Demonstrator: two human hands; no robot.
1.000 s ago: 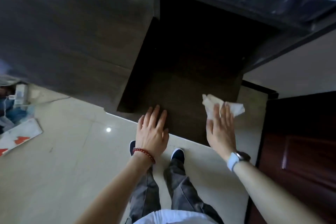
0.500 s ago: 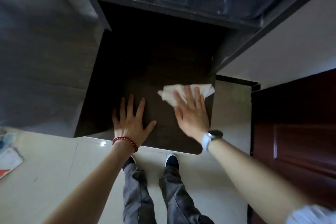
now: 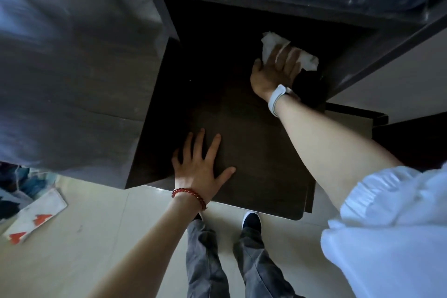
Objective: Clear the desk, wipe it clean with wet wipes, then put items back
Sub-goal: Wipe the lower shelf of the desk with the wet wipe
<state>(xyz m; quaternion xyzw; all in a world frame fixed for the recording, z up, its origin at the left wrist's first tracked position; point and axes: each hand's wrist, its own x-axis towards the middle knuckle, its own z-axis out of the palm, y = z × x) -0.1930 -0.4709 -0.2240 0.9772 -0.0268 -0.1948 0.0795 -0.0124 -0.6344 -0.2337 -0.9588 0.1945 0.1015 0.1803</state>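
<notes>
The right hand presses a crumpled white wet wipe flat against the dark brown wooden table, its fingers straight and spread over the wipe, which sticks out beyond the fingertips and to their right. The left hand rests palm down near the table's front edge, fingers splayed, holding nothing, well apart from the wipe.

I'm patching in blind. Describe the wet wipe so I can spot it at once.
Find the dark desk top under the shelf. At its far right corner the right hand, with a white wristband, presses flat on the wet wipe. It is the only white, crumpled thing on the dark wood.
</notes>
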